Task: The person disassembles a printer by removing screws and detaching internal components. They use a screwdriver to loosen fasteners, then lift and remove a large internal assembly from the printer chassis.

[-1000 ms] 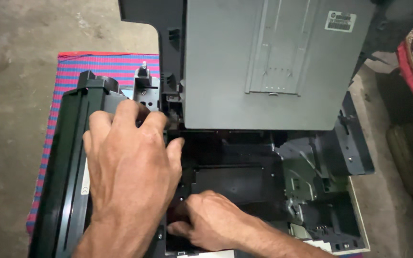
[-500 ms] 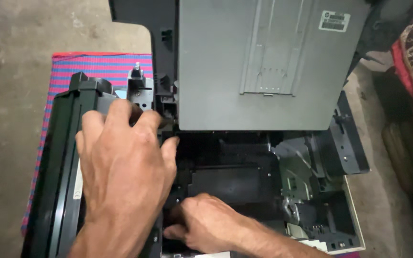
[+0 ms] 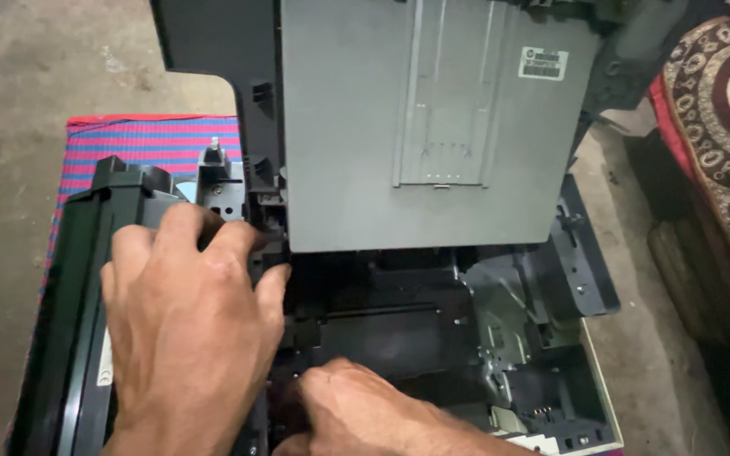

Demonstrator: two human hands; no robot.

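- Since a second ago your view has drifted a little; the grey panel now fills more of the upper centre, and both hands stay put.
- Your left hand lies flat at lower left, fingers spread wide over the long black cartridge, gripping nothing.
- Your right hand, bottom centre, reaches into the open printer; you can't tell its grip, since the fingertips are hidden.
- The raised grey panel stands above the dark cavity.
- A red-and-blue striped cloth shows at upper left, under the printer.
- A patterned cushion sits at the right edge.
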